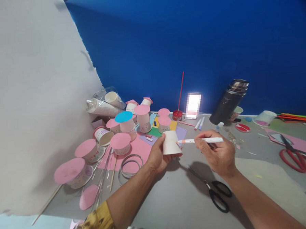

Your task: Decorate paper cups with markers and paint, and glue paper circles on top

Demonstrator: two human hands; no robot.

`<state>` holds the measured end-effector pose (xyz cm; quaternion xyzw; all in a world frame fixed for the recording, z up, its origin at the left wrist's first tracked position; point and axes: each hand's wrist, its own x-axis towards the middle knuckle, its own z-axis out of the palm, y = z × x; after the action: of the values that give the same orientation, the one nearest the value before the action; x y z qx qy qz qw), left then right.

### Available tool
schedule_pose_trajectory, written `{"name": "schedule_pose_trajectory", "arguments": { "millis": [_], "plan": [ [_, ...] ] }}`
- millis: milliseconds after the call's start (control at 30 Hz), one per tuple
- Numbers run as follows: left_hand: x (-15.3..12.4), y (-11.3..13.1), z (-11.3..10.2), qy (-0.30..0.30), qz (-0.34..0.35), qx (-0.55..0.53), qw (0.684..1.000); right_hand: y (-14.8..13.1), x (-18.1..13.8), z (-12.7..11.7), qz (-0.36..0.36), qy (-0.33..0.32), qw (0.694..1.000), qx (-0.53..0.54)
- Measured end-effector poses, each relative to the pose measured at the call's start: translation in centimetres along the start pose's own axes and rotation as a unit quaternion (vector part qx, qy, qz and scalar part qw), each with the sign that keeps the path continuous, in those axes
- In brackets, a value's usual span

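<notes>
I see black scissors (pixel 213 190) near the table's (pixel 173 202) front edge, red scissors (pixel 299 159) at its right edge, a dark flask (pixel 229 102) by the back edge, and pink-topped cups (pixel 121 143) crowding the left.

We could not read the white card (pixel 194 105) at twelve o'clock on the table; it was blurred into blocks. The paper cup (pixel 170 142) hid the fingers of the left hand (pixel 157 157), and we could not tell what mark, if any, the pen (pixel 203 140) had made on it. The right hand (pixel 218 155) covered the upper blades of the black scissors (pixel 213 190). At three o'clock the picture's edge cut off the red scissors (pixel 299 159). At nine o'clock the big white sheet (pixel 31 100) ran off the top and left edges. The print on the small cups (pixel 102 135) was too small to make out.
</notes>
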<state>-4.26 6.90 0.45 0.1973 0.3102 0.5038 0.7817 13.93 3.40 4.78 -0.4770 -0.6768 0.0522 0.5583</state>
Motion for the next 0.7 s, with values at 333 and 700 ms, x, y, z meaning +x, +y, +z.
{"name": "schedule_pose_trajectory", "arguments": {
  "millis": [333,700],
  "plan": [
    [0.0,-0.01,0.01,0.003,0.002,0.003,1.0,-0.27,0.13,-0.15,-0.023,-0.007,1.0,0.001],
    [0.14,0.05,-0.13,0.0,0.004,-0.007,1.0,-0.48,0.14,-0.14,-0.024,-0.01,1.0,0.009]
  ]
}}
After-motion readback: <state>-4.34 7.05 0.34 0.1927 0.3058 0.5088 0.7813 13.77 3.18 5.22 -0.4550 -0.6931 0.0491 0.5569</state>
